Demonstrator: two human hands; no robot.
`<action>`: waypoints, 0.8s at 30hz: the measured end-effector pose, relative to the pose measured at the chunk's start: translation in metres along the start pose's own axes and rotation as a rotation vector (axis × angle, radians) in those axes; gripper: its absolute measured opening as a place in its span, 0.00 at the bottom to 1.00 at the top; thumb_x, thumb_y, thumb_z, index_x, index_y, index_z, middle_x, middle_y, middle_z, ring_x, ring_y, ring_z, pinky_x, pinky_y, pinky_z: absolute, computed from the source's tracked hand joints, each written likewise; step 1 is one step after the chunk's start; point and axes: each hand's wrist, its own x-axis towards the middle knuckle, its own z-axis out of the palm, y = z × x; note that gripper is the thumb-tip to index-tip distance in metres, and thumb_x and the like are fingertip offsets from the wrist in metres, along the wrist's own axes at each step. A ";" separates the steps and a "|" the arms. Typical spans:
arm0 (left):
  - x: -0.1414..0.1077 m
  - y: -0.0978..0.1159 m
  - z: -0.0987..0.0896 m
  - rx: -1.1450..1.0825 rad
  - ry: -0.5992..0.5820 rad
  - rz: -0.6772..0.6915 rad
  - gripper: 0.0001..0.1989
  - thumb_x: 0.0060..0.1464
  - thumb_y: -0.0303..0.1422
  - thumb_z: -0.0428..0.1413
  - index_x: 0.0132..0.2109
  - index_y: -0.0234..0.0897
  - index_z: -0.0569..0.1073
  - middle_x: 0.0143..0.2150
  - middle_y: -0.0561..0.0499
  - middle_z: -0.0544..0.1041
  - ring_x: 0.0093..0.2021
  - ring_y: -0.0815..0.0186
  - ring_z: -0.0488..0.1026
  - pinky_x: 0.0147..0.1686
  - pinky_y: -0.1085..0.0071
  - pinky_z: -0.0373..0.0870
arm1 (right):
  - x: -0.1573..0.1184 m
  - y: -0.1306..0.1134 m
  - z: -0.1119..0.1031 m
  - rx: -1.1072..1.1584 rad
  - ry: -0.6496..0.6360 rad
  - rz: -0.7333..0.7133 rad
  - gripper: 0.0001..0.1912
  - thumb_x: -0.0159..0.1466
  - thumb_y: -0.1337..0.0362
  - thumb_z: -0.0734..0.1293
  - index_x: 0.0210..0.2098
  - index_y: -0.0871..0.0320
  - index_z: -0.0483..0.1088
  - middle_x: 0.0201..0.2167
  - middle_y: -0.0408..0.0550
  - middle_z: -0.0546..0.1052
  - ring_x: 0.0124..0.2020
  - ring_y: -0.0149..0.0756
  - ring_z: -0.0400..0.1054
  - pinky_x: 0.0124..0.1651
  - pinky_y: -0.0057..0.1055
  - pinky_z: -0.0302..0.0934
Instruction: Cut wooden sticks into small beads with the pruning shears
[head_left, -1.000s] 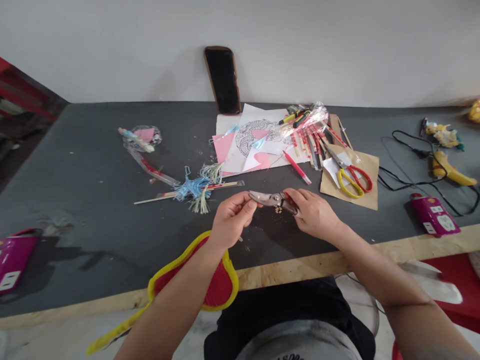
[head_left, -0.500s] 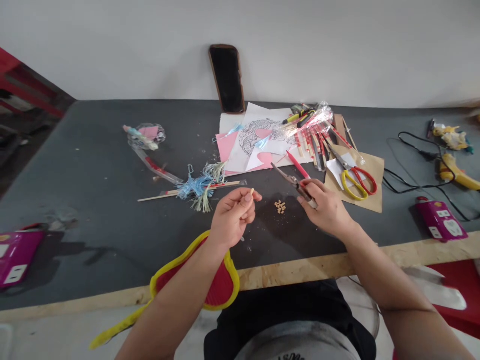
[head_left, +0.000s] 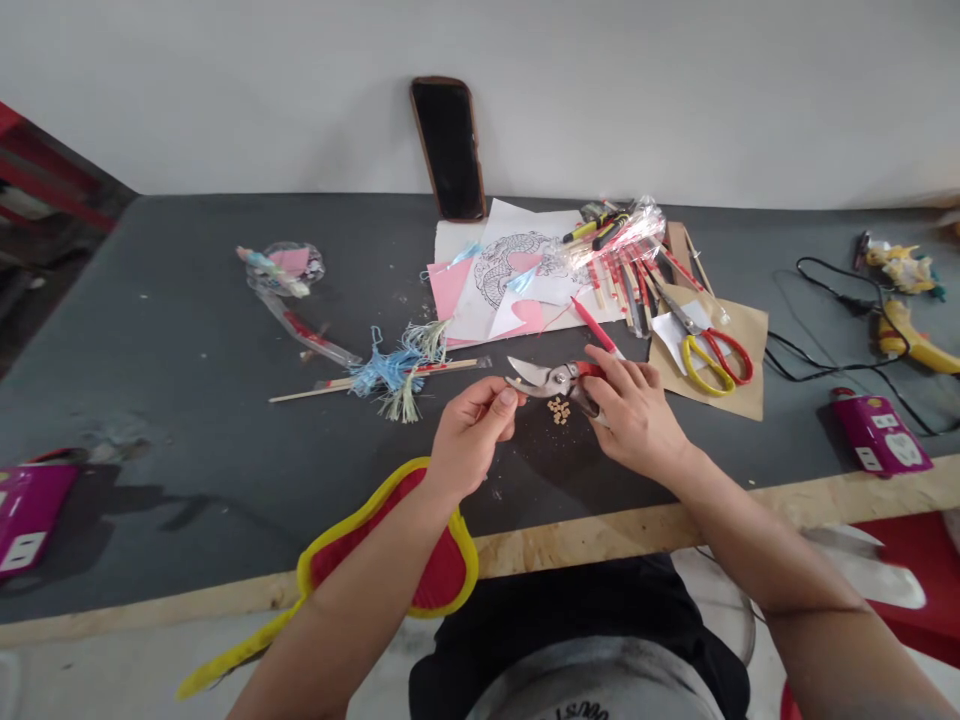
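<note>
Pinched in my left hand (head_left: 474, 428) is a small pale piece of wooden stick, mostly hidden by my fingers. My right hand (head_left: 637, 408) is wrapped round a pair of pruning shears (head_left: 559, 378) with red on the handles. The shears' blades stand apart and point left, their tips at my left fingertips. Below the blades, a little heap of cut wooden bits (head_left: 558, 410) lies on the dark table. A red fan-shaped piece with a yellow fuzzy border (head_left: 442, 575) lies under my left forearm, over the table's front edge.
Blue and pale tassels (head_left: 388, 375) lie on a wrapped stick at left. Behind are a dragon drawing (head_left: 502, 270), a pink pen (head_left: 596, 325), wrapped sticks (head_left: 619, 285) and scissors (head_left: 709, 365). A phone (head_left: 450, 150) leans on the wall. Purple power boxes (head_left: 885, 435) stand at both sides.
My right hand has turned the pruning shears and brought them left, so their parted blades now reach my left fingertips. The left hand stays nearly in place, still pinching the piece.
</note>
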 end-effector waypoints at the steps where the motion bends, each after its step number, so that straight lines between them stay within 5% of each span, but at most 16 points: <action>1: 0.000 -0.002 -0.001 0.012 -0.019 0.010 0.16 0.57 0.46 0.64 0.35 0.37 0.77 0.22 0.58 0.59 0.21 0.75 0.52 0.22 0.73 0.47 | 0.000 -0.001 0.000 -0.008 -0.008 -0.003 0.14 0.65 0.67 0.63 0.50 0.57 0.70 0.67 0.62 0.65 0.57 0.53 0.64 0.57 0.50 0.52; 15: -0.003 -0.007 -0.004 0.118 -0.101 0.102 0.13 0.63 0.44 0.59 0.39 0.38 0.76 0.25 0.57 0.59 0.22 0.73 0.53 0.22 0.73 0.51 | -0.002 -0.010 -0.002 -0.059 0.003 -0.008 0.13 0.67 0.64 0.63 0.50 0.56 0.70 0.67 0.60 0.65 0.56 0.51 0.63 0.59 0.49 0.52; 24: -0.004 -0.006 -0.003 0.116 -0.092 0.143 0.15 0.61 0.44 0.60 0.34 0.37 0.73 0.34 0.51 0.69 0.25 0.73 0.59 0.24 0.71 0.56 | -0.003 -0.007 -0.004 -0.066 -0.024 -0.035 0.14 0.64 0.69 0.64 0.48 0.55 0.73 0.67 0.59 0.65 0.58 0.54 0.59 0.53 0.49 0.59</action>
